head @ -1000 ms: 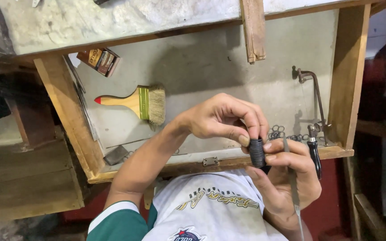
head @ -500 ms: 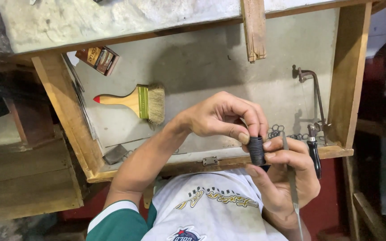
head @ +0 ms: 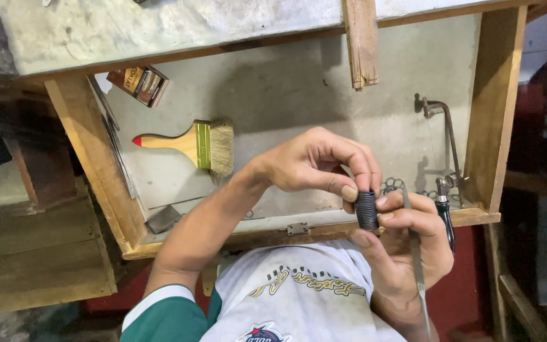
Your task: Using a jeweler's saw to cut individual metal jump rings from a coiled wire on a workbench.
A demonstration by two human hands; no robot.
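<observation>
Small black ribbed tube (head: 366, 209) pinched between both hands, just above the front edge of the wooden drawer (head: 96, 158). Left hand (head: 314, 161) curled, fingers (head: 349, 190) tight on the tube's top. Right hand (head: 406, 244) gripping it from below, thin grey metal file (head: 416, 266) tucked along the palm. Brown flat box (head: 138, 84) with red and pale stripes in the drawer's far corner. Soft-bristled wooden brush (head: 188, 144), green band, red tip.

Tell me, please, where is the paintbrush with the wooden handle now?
In the head view, the paintbrush lies flat in the open wooden box, on its left part, left of the left hand and below a small brown packet.
</observation>
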